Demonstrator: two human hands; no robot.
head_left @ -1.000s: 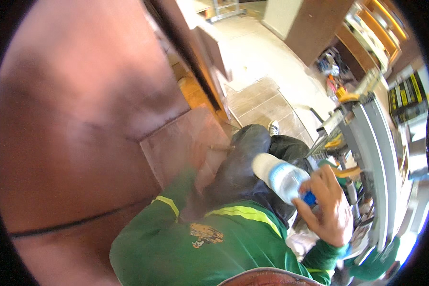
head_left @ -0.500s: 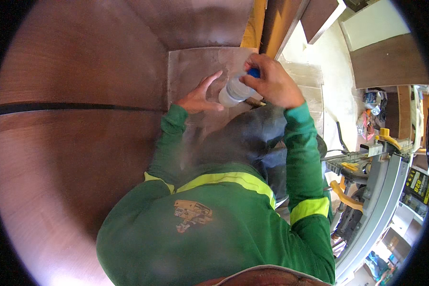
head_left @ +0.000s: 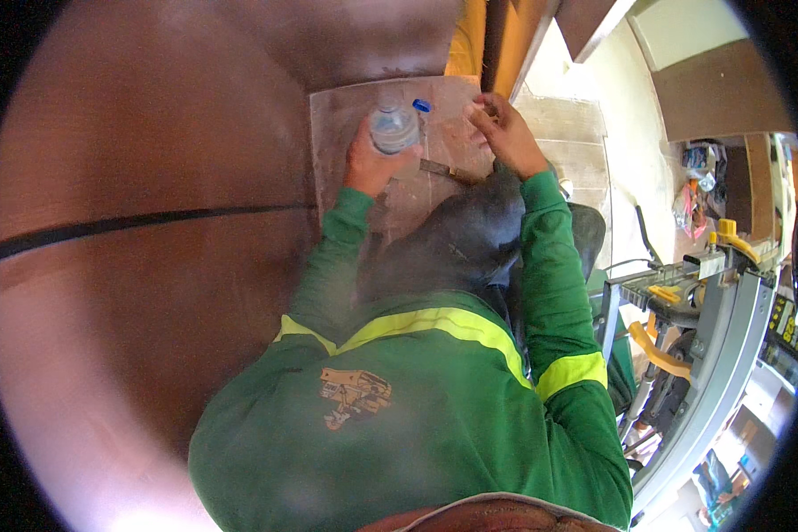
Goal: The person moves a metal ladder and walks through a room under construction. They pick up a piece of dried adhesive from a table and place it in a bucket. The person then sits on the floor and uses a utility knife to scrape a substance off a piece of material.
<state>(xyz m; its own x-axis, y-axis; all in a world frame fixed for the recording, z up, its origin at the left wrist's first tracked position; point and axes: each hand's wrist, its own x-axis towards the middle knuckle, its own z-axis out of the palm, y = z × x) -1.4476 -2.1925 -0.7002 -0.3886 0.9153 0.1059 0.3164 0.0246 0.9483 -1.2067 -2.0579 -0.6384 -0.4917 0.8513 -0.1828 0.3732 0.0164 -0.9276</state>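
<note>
My left hand [head_left: 372,160] is closed round a clear plastic bottle [head_left: 394,131], whose top points away from me over a brown board [head_left: 346,106]. A small blue bottle cap [head_left: 421,105] shows just right of the bottle, apart from my right hand; whether it lies on the board or is in the air I cannot tell. My right hand [head_left: 507,135] is raised to the right of the cap, fingers loosely curled and somewhat apart, with nothing visible in them. Between the hands, a flat tool with a dark blade and brown handle [head_left: 452,171] lies near my knee, partly hidden.
Brown wooden panels [head_left: 151,124] with a dark gap [head_left: 133,225] rise on my left and ahead. On the right stands a saw-like machine [head_left: 700,328] with yellow handles. Beyond it are bags [head_left: 696,191] and a black and yellow box [head_left: 784,328].
My left hand has closed round the bottle, which is now further left. My right hand has drawn away rightward from the bottle, and the blue cap is out of its fingers.
</note>
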